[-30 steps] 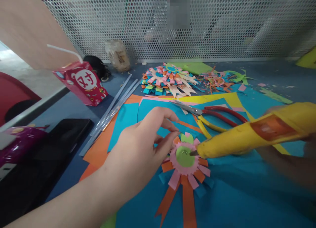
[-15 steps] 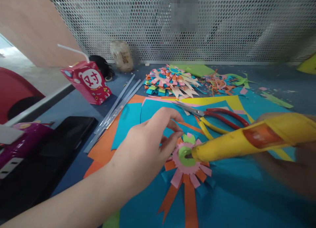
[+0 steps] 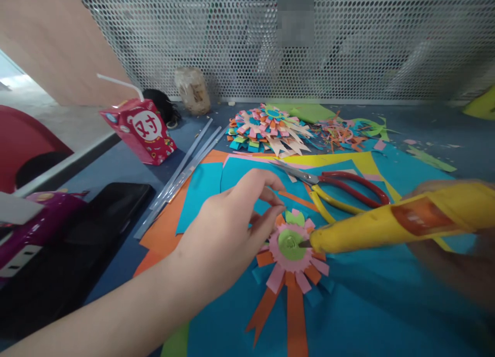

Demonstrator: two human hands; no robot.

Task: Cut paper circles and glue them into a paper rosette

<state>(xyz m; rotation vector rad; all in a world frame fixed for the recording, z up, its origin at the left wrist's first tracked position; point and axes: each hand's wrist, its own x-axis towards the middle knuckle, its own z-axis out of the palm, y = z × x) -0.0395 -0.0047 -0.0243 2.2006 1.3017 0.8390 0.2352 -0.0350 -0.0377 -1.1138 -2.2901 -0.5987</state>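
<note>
A paper rosette [image 3: 277, 243] with a green centre, a pink ring, orange, pink and blue petals and two orange tails lies flat on blue paper. My left hand [image 3: 235, 228] pinches its upper left edge between thumb and fingers. In my right hand [image 3: 448, 264], partly hidden and blurred, is a yellow glue gun [image 3: 359, 232], its nozzle just over the right side of the green centre. A clear swirl of glue [image 3: 289, 242] shows on that centre. Scissors [image 3: 309, 178] with red and yellow handles lie just behind the glue gun.
Finished rosettes [image 3: 266, 125] are piled at the back, beside paper scraps [image 3: 342, 133]. To the left are clear glue sticks [image 3: 185, 166], a red drink carton [image 3: 145, 133] with a straw, and a black phone [image 3: 116, 213]. A perforated metal panel [image 3: 232, 43] stands behind.
The glue gun's nozzle has shifted slightly right from the middle of the green centre, where a swirl of glue now shows. My left hand stays at the rosette's edge.
</note>
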